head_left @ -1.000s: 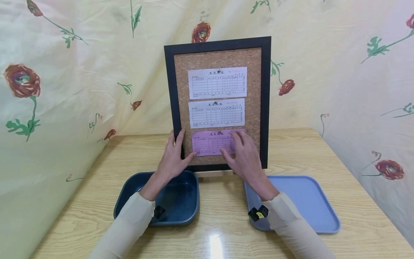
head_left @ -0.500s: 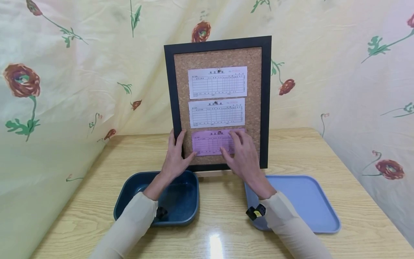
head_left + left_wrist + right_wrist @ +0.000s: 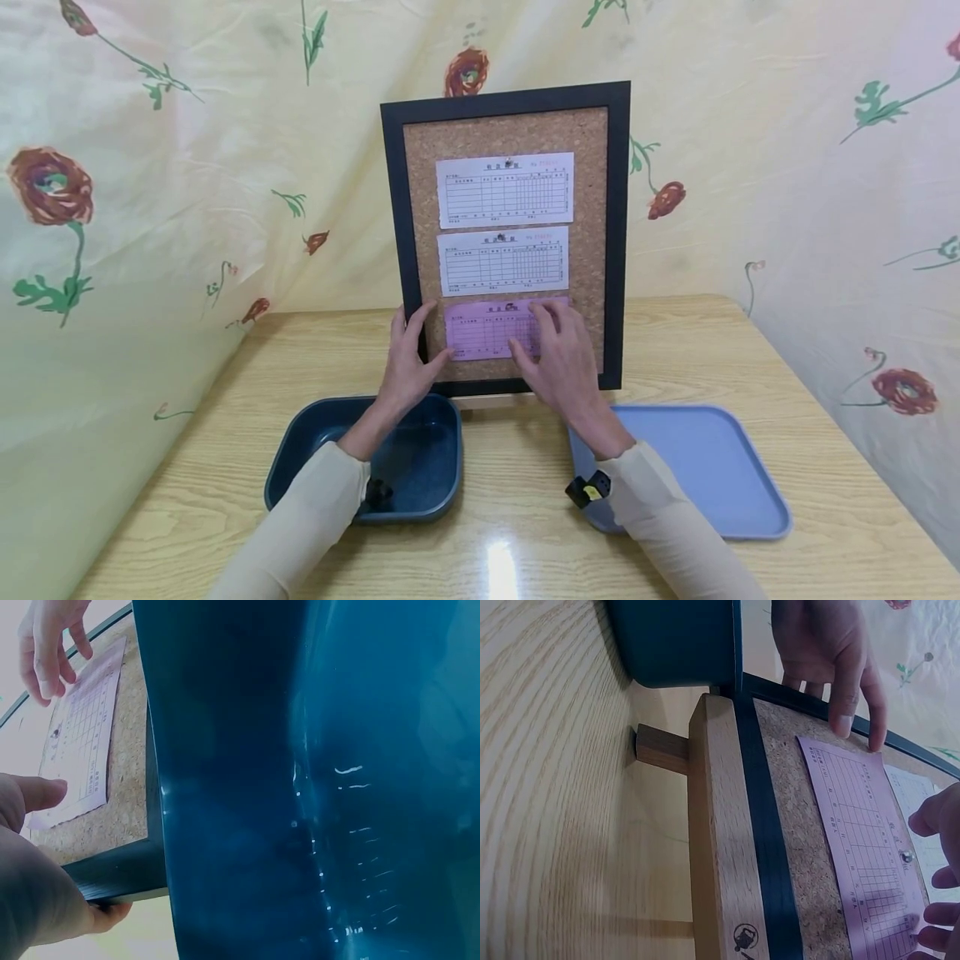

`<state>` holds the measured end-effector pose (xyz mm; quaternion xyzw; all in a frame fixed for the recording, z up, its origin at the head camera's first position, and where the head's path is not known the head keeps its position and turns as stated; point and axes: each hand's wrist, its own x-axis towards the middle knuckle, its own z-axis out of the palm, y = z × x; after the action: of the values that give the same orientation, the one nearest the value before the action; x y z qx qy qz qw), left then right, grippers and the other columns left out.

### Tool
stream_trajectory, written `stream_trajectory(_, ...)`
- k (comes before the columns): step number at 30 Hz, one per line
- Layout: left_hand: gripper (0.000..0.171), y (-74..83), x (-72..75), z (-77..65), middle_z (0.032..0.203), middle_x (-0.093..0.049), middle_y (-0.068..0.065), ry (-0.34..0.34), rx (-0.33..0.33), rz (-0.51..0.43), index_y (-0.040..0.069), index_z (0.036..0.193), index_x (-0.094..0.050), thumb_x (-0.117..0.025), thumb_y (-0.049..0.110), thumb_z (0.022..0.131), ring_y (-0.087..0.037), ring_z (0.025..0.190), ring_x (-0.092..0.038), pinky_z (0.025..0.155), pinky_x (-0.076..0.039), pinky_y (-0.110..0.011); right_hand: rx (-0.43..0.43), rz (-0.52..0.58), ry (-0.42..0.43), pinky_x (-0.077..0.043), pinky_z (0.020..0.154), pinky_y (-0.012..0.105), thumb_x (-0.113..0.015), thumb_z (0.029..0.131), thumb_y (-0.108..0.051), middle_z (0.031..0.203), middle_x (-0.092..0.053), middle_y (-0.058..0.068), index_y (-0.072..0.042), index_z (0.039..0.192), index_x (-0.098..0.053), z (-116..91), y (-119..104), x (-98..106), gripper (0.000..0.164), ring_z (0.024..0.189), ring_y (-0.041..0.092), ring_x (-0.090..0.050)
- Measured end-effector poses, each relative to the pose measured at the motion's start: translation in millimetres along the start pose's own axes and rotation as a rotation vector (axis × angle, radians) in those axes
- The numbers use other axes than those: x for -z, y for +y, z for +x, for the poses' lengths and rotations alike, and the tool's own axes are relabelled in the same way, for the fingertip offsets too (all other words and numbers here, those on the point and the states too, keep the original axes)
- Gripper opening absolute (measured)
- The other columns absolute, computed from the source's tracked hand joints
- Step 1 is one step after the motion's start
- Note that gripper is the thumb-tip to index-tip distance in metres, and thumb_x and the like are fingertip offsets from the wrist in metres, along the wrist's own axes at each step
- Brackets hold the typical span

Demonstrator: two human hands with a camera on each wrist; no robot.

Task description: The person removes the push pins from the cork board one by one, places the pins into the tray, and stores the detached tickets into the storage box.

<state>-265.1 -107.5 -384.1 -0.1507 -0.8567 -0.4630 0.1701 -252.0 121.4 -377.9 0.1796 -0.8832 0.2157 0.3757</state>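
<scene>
Gripping the left edge of a corkboard (image 3: 589, 267) with my left hand (image 3: 405, 367) here, going by the head cam, thumb and index spread out front. My right hand (image 3: 562, 358) is kinda relaxed over the right end of a purple slip (image 3: 483, 333), fingers bent and well apart from the thumb, got hold of nothing. That slip's the lowest on the board, just under two white slips (image 3: 505, 192) (image 3: 503, 262). A dark blue bin (image 3: 435, 475) and a light blue tray (image 3: 712, 467) sit on the wood-grain table (image 3: 517, 483).

Left wrist cam: mostly bin, tbh. My left thumb is over the purple slip's end, another finger behind the frame; can't tell if the thumb actually touches paper.

Right wrist cam: left fingers wrap behind the frame, a shiny pin (image 3: 906, 856) sits in the purple slip, and a wooden ledge (image 3: 724, 802) runs along the board's bottom edge. My right fingertips are right by the pin.
</scene>
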Motion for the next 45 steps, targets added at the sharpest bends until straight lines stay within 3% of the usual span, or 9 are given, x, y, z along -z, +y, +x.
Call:
stream_trajectory(15,0.061,-1.8,-6.2,1.8,0.149,-0.034,-0.019,0.045,0.031,-0.153,0.014,0.143,-0.049,-0.071,0.003,0.088,-0.035,0.142,-0.031,0.12,-0.023,-0.06,0.007,-0.018,0.061,-0.044,0.091,0.047,-0.074,0.087,-0.026,0.121,-0.058,0.022,0.002,0.124,-0.062,3,-3,-9,0.048,0.107,0.038,-0.054)
stream_trajectory(25,0.056,-0.3,-9.7,3.5,0.149,-0.033,-0.019,0.085,0.055,-0.231,0.013,0.14,-0.052,-0.071,0.002,0.088,-0.034,0.141,-0.03,0.121,-0.02,-0.06,-0.004,-0.011,0.106,-0.042,0.093,0.046,-0.074,0.086,-0.025,0.118,-0.058,0.023,0.003,0.12,-0.063,4,-5,-16,0.046,0.107,0.038,-0.051)
stream_trajectory(34,0.049,0.6,-13.9,4.4,0.142,-0.039,-0.019,0.139,0.076,-0.258,0.01,0.134,-0.058,-0.071,0.0,0.087,-0.033,0.134,-0.035,0.118,-0.025,-0.055,-0.018,-0.001,0.165,-0.043,0.092,0.045,-0.077,0.083,-0.022,0.115,-0.058,0.022,0.004,0.114,-0.065,5,-1,-22,0.042,0.108,0.037,-0.051)
stream_trajectory(45,0.046,6.4,-18.0,5.7,0.137,-0.04,-0.019,0.178,0.121,-0.293,0.009,0.13,-0.059,-0.069,-0.001,0.086,-0.033,0.13,-0.035,0.116,-0.023,-0.056,-0.017,-0.02,0.224,-0.043,0.09,0.045,-0.077,0.085,-0.021,0.112,-0.06,0.022,0.002,0.11,-0.068,8,1,-29,0.036,0.106,0.036,-0.051)
